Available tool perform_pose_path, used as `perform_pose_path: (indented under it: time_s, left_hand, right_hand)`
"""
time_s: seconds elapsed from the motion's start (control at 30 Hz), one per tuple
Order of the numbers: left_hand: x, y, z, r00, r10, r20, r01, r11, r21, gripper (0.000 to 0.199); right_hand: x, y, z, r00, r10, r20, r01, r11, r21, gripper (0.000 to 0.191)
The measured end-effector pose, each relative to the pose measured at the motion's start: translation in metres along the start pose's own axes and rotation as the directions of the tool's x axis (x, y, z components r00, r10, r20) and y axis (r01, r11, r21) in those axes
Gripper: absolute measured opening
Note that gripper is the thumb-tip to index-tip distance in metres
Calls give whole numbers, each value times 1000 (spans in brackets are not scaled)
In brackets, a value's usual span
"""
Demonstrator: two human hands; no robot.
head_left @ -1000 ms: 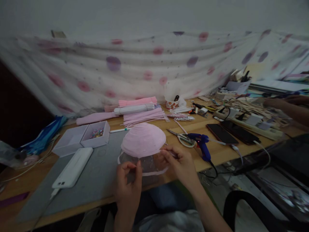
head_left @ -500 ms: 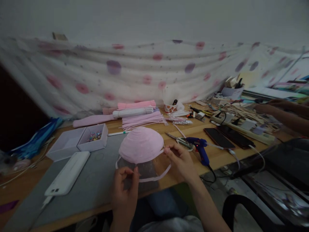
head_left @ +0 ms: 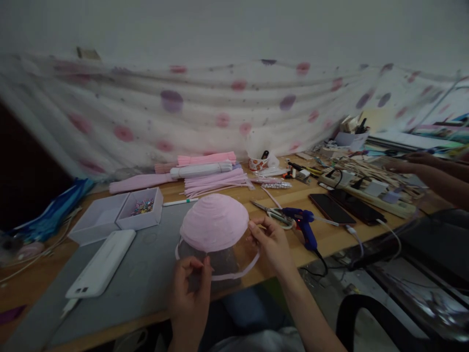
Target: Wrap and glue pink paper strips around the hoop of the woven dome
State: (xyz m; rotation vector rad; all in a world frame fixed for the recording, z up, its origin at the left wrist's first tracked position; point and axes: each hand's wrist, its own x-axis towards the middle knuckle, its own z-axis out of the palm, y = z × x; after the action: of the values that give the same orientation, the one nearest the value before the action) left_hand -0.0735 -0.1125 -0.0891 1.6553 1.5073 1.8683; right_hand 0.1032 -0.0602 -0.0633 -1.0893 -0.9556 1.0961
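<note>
A pale pink dome (head_left: 214,220), wound in rings of soft fuzzy strip, stands over the near edge of the grey mat. From its lower edge a loose pink strip (head_left: 234,275) loops forward past a clear sheet (head_left: 222,261). My right hand (head_left: 269,242) is closed at the dome's right edge, thumb and finger pinching the strip there. My left hand (head_left: 192,283) is closed in a pinch just in front of the dome; whatever lies between its fingertips is too small to make out.
Right of the dome lie scissors (head_left: 273,212) and a blue glue gun (head_left: 302,225). Pink stem bundles (head_left: 216,183) lie behind. At left are a bead box (head_left: 141,210) and a white power bank (head_left: 102,264). Another person's hand (head_left: 399,166) is at far right, near phones (head_left: 331,209).
My right hand has brought the strip in against the dome's right edge, and the loop has drawn in slightly. My left hand stays nearly in place. The other person's hand shifts slightly.
</note>
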Motion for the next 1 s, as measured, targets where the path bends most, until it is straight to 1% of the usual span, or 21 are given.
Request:
perform_pose_path:
  time_s: [0.13,0.33,0.43,0.5,0.63,0.77,1.0]
  left_hand:
    - [-2,-1,1,999,30,16,-30,1000,-2,16]
    - [-5,-2,4,998,61,29,-61,998,5,16]
    - [-7,-1,3,999,36,40,-37,999,16,15]
    - [-8,-2,2,998,40,49,-41,999,24,15]
    - [-11,-4,1,991,98,91,-103,993,56,13]
    - [-17,-3,3,990,88,109,-98,991,88,12]
    - [-21,2,11,984,108,141,-121,988,92,13]
  right_hand:
    - [0,3,-1,1000,21,-1,-21,1000,22,48]
    - [1,2,-5,998,50,28,-49,999,-13,47]
    - [1,5,-5,999,40,19,-39,999,-27,48]
    - [0,8,-5,1000,24,2,-24,999,-29,49]
    - [-1,15,-5,999,-8,-40,6,999,-48,51]
    - [-3,16,-6,994,-61,-95,53,995,-85,51]
    - [-7,17,-7,967,-176,-186,146,976,-164,41]
